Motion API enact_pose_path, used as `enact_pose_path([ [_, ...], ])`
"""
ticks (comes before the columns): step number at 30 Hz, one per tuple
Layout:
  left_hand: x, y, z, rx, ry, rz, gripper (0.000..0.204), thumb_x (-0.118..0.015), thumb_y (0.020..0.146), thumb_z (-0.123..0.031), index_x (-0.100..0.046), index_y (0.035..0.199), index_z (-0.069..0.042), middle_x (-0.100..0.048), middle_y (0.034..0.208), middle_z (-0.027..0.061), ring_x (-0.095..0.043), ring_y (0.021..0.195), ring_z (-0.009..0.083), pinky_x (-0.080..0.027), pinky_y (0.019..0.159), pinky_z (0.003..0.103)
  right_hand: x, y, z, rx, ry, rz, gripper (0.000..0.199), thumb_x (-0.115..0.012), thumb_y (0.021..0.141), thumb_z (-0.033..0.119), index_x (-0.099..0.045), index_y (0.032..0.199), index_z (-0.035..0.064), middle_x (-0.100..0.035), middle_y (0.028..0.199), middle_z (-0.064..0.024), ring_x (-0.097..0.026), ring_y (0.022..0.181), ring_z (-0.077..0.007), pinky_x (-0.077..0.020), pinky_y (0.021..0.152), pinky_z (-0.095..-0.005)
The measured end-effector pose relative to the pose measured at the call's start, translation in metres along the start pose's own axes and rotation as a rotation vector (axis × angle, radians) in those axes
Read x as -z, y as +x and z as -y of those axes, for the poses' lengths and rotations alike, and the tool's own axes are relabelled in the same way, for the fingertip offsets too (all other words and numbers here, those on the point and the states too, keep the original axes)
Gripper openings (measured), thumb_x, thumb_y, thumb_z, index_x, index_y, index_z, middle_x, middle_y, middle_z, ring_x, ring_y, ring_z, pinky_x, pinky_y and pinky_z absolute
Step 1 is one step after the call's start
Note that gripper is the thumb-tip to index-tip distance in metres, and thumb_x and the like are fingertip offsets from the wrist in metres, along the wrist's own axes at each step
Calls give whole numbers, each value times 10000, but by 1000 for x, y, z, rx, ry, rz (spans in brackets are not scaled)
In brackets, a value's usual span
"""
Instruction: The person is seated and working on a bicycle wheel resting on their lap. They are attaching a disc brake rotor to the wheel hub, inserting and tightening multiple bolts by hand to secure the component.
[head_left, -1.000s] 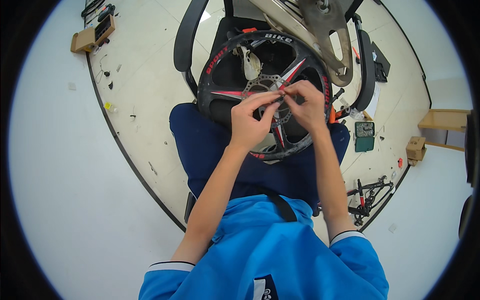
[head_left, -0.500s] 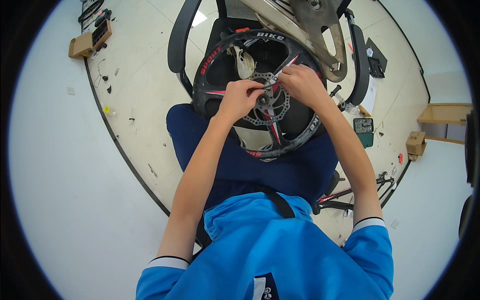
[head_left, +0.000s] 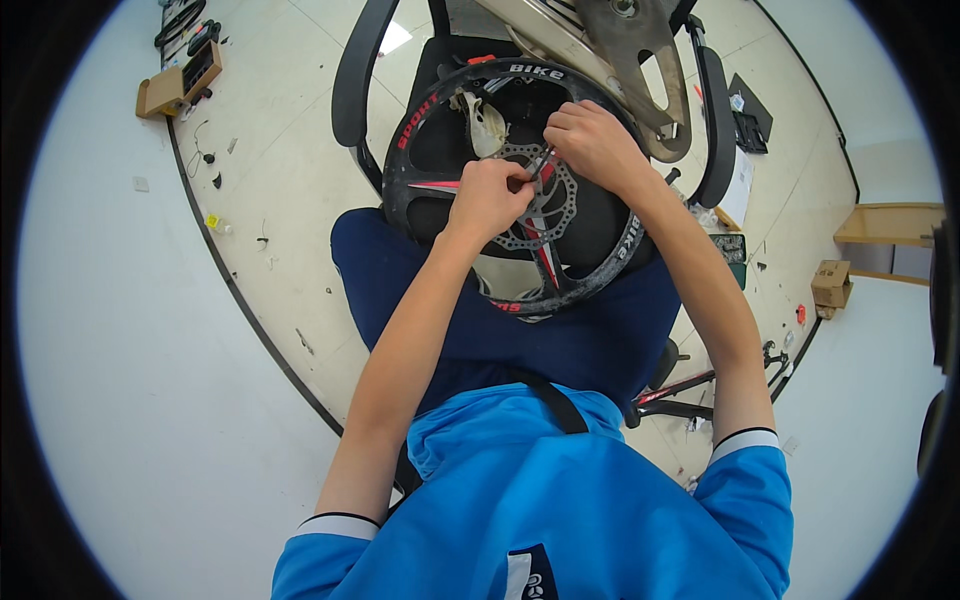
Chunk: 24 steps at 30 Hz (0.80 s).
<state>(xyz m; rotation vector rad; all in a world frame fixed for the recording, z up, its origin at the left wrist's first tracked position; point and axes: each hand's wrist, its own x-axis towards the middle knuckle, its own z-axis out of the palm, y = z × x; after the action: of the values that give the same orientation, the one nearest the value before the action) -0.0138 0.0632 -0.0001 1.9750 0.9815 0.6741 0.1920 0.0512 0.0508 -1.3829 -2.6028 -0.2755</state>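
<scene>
A black bicycle wheel (head_left: 397, 196) with red and white markings lies flat in front of me, partly over my thighs and the chair seat. Its perforated brake disc (head_left: 565, 212) faces up at the hub. My right hand (head_left: 598, 145) is closed on the upper end of a thin dark hex key (head_left: 542, 162), which slants down to the disc. Closed in a pinch, my left hand (head_left: 487, 200) holds the key's lower end near the hub. Those fingers hide the key's tip and part of the hub.
An office chair (head_left: 360, 80) supports the wheel. Past it, a large metal frame part (head_left: 640, 60) extends at the upper right. A dark green case (head_left: 733, 250), small boxes (head_left: 831, 284) and a bike frame (head_left: 680, 395) are on the floor at right. An open carton (head_left: 165, 92) stands far left.
My right hand has moved up and slightly left, tilting the hex key from nearly flat to steeper. My left hand has shifted slightly right over the hub.
</scene>
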Motion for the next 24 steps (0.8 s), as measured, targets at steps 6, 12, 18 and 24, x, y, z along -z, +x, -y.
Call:
enact_pose_path([
  [6,-3,-5,-2,44,-55,-40,165,-735,780,-95,-759,900,17,-737,764,154,-729,660,207,-569,658,295,2,1,2,-8,23,-7,71,-673,751,102,-635,788,54,-650,901,-42,-613,935,-214,-477,836,-341],
  [12,-1,-4,-3,75,-27,-75,163,-733,783,-93,-757,892,26,-741,763,151,-733,664,200,-573,663,287,0,1,0,-12,30,-19,59,-664,759,100,-633,784,56,-641,881,-43,-610,914,-217,-478,821,-339],
  [18,0,-4,-1,71,-58,-72,164,-736,790,-93,-758,905,21,-745,780,152,-736,672,199,-576,668,289,-3,4,0,6,6,-33,88,-669,713,103,-638,794,89,-629,862,-13,-607,925,-204,-485,850,-341],
  [24,-3,-7,-3,77,-50,-50,148,-729,797,-83,-755,895,24,-742,774,154,-737,676,208,-574,664,294,-4,4,0,32,9,-58,106,-673,704,107,-636,801,84,-635,876,-18,-610,941,-206,-488,868,-340],
])
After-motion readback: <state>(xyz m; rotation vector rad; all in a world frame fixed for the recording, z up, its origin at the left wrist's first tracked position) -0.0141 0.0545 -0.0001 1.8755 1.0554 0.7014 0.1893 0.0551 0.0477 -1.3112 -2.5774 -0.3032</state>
